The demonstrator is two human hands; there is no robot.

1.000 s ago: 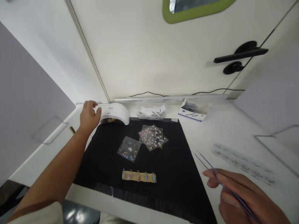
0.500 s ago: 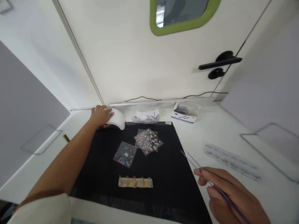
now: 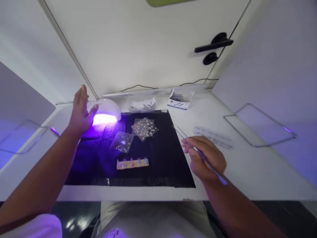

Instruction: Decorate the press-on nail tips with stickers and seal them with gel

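Note:
My left hand (image 3: 82,110) is raised with its fingers stretched out, at the left side of the white nail lamp (image 3: 110,106); whether it touches the lamp I cannot tell. Bright violet light glows from the lamp's opening. My right hand (image 3: 206,155) pinches a pair of thin tweezers (image 3: 201,154), tips pointing up and left past the mat's right edge. On the black mat (image 3: 163,148) lies a tan strip (image 3: 135,164) bearing several decorated nail tips. Behind it are a clear sticker sheet (image 3: 122,142) and a small pile of sticker sheets (image 3: 145,128).
A clear bag of white packets (image 3: 142,105) and an open alcohol pads box (image 3: 178,100) stand along the back. Right of the mat lies a clear case of small pieces (image 3: 214,137). Wire stands (image 3: 260,125) rise at both sides; a door handle (image 3: 214,46) is ahead.
The lamp has lit up violet. My left hand has come off the lamp's top and opened out at its side. My view has tilted down, and the right hand still holds the tweezers.

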